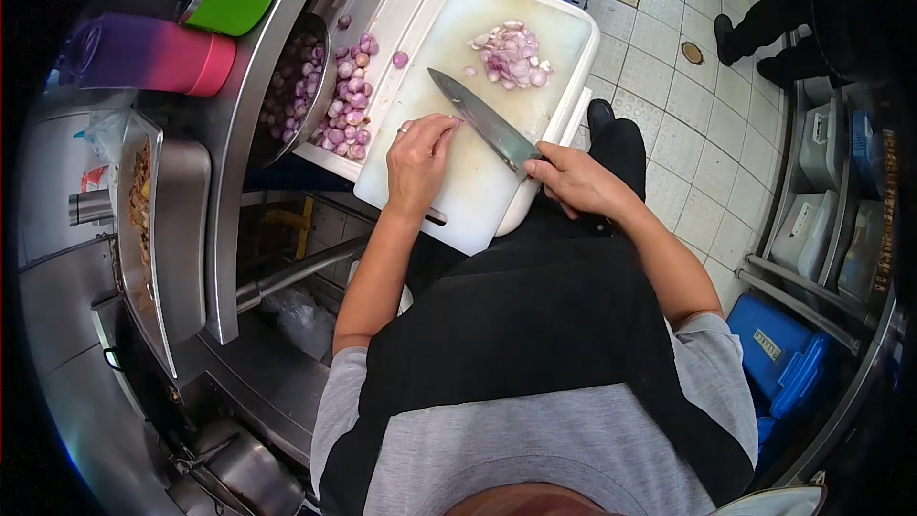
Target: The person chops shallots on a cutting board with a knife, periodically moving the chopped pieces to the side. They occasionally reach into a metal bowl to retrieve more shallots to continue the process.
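Shallot, small and purplish, is pinched by left fingers while right fingers clamp a tapering steel knife.

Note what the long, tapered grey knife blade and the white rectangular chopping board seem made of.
The blade looks like smooth steel, given its grey metallic sheen. The chopping board is probably plastic, fairly matte: its pale surface shows no wood grain.

The blade is metal, the board matt plastic.
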